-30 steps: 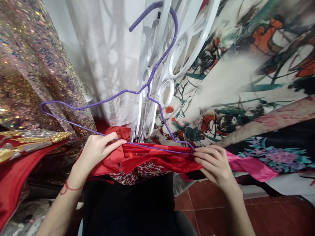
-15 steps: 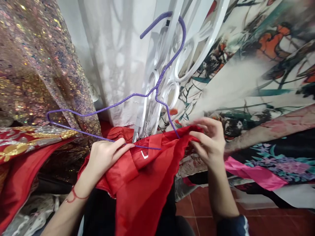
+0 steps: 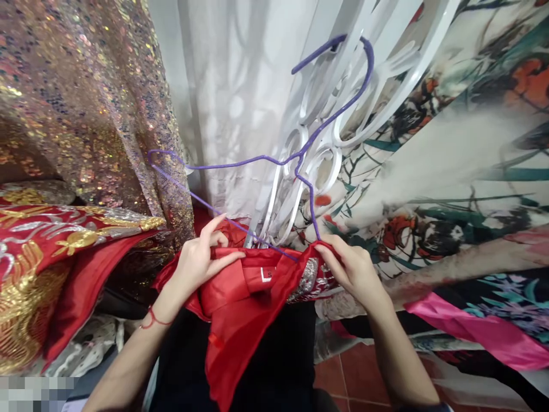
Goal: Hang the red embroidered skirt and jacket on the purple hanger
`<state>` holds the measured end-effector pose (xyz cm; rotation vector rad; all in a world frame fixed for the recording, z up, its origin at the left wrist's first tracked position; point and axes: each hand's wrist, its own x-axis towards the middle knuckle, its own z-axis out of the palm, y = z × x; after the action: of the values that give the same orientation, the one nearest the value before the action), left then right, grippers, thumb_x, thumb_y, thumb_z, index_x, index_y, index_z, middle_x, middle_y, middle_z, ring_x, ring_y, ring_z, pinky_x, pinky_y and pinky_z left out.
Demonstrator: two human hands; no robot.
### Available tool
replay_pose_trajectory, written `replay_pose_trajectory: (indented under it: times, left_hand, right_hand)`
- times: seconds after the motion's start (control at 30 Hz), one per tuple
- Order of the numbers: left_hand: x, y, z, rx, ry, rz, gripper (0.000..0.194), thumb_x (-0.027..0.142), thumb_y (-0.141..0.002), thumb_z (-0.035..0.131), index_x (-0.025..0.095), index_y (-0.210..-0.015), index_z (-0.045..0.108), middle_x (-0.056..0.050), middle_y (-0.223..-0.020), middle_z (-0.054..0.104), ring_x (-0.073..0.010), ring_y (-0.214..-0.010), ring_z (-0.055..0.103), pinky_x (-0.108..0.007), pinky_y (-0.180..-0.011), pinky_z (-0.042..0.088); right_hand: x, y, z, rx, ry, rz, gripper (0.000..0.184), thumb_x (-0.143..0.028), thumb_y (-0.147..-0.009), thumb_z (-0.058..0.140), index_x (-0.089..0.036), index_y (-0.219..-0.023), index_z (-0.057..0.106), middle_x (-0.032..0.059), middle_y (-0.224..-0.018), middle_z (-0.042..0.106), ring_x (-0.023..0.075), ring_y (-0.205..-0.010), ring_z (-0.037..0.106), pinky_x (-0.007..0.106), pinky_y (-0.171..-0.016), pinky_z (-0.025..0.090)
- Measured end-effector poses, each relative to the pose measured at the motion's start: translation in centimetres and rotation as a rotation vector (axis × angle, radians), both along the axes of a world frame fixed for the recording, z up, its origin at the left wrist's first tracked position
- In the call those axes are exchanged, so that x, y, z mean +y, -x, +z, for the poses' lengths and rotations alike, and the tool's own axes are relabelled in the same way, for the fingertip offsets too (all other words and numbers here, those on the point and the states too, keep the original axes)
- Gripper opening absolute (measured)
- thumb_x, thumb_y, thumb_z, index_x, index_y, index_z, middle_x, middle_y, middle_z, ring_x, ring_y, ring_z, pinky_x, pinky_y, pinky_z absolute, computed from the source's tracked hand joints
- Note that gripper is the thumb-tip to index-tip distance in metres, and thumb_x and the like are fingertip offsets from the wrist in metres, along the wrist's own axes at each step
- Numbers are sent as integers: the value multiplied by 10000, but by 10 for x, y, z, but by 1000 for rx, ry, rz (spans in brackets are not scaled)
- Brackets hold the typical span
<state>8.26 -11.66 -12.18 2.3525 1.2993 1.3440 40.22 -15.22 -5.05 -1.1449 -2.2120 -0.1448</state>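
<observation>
A red garment [image 3: 234, 315] hangs between my hands, its lining and a white size label [image 3: 267, 274] showing near the neckline. My left hand [image 3: 195, 260] holds the neckline edge, thumb laid along the inside and index finger raised beside the hanger's lower bar. On the other side, my right hand [image 3: 349, 269] pinches the garment's edge between thumb and fingers, where silver embroidery shows. A purple wire hanger [image 3: 249, 163] hooks over a white scrollwork rack [image 3: 332, 157]. Its right end is inside the garment, hidden by the cloth; its left end is outside.
Gold sequined fabric [image 3: 103, 97] hangs at the left, above a red garment with gold embroidery [image 3: 26, 240]. White cloth with a printed floral pattern [image 3: 433, 189] fills the right, with a pink ribbon [image 3: 476, 332] below it. Red floor tiles [image 3: 360, 372] show at the bottom.
The hanger appears further right and its left end has swung inward. My left thumb and index finger have spread apart. My right hand has drawn closer to the hanger's right arm.
</observation>
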Motion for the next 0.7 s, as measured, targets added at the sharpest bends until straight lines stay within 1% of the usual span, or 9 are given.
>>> replay_pose_trajectory:
  times: [0.1, 0.17, 0.23, 0.3, 0.37, 0.43, 0.5, 0.57, 0.7]
  left_hand:
    - [-3, 16, -10, 35, 138, 35, 858, 639, -885, 642, 189, -1533, 303, -47, -1014, 737, -194, -923, 740, -307, -902, 562]
    - [-6, 31, -13, 159, 325, 117, 717, 661, -902, 588, 186, -1425, 461, -92, -1093, 738, -254, -999, 735, -362, -916, 556]
    - [-9, 45, -14, 329, 539, 183, 535, 629, -952, 507, 171, -1213, 599, -130, -1122, 735, -303, -1039, 724, -398, -917, 541]
    - [-16, 55, -15, 478, 724, 239, 440, 556, -985, 467, 152, -1067, 620, -166, -1105, 734, -332, -1060, 715, -410, -917, 525]
    - [-27, 57, -13, 588, 861, 298, 369, 455, -1013, 421, 143, -1046, 615, -180, -1064, 742, -344, -1050, 720, -406, -884, 518]
    - [-39, 53, -7, 640, 914, 332, 358, 370, -1038, 338, 159, -1079, 625, -160, -1055, 755, -336, -1037, 731, -391, -842, 511]
    - [-50, 45, 6, 652, 869, 367, 396, 335, -1054, 269, 192, -1121, 632, -127, -1078, 765, -323, -1035, 739, -372, -794, 503]
    - [-53, 35, 28, 669, 760, 464, 418, 365, -1062, 252, 210, -1148, 631, -109, -1087, 769, -325, -1022, 744, -359, -735, 492]
    - [-29, 18, 81, 763, 562, 633, 460, 401, -1062, 255, 190, -1119, 659, -136, -1003, 770, -353, -973, 747, -357, -686, 479]
  right_hand:
    - [0, -3, -2, -12, -35, -48, 256, -321, -1066, 451, -167, -1018, 649, -7, -662, 699, 93, -450, 607, 191, -508, 439]
    - [0, -4, -3, -29, -59, -50, 268, -322, -1071, 442, -160, -998, 643, -13, -632, 681, 88, -435, 597, 188, -499, 425]
    - [1, -5, -3, -42, -86, -40, 272, -318, -1075, 435, -154, -991, 636, -14, -622, 676, 85, -434, 599, 181, -499, 423]
    - [2, -5, -3, -46, -114, -42, 267, -311, -1076, 436, -151, -988, 631, -15, -613, 673, 81, -422, 589, 177, -496, 420]
    - [3, -6, -2, -45, -133, -49, 255, -305, -1073, 446, -150, -981, 627, -15, -613, 673, 76, -408, 573, 174, -491, 418]
    - [4, -6, -2, -51, -137, -44, 243, -297, -1072, 452, -150, -983, 624, -13, -623, 680, 74, -402, 569, 175, -489, 417]
    - [4, -6, -2, -58, -136, -33, 244, -299, -1073, 450, -149, -986, 622, -10, -629, 685, 75, -402, 576, 177, -486, 416]
    - [4, -6, -2, -57, -138, -29, 255, -310, -1074, 446, -151, -978, 621, -12, -619, 680, 78, -401, 582, 177, -484, 418]
    - [3, -7, -3, -30, -141, -39, 254, -325, -1071, 451, -171, -959, 618, -24, -599, 667, 82, -396, 585, 175, -470, 420]
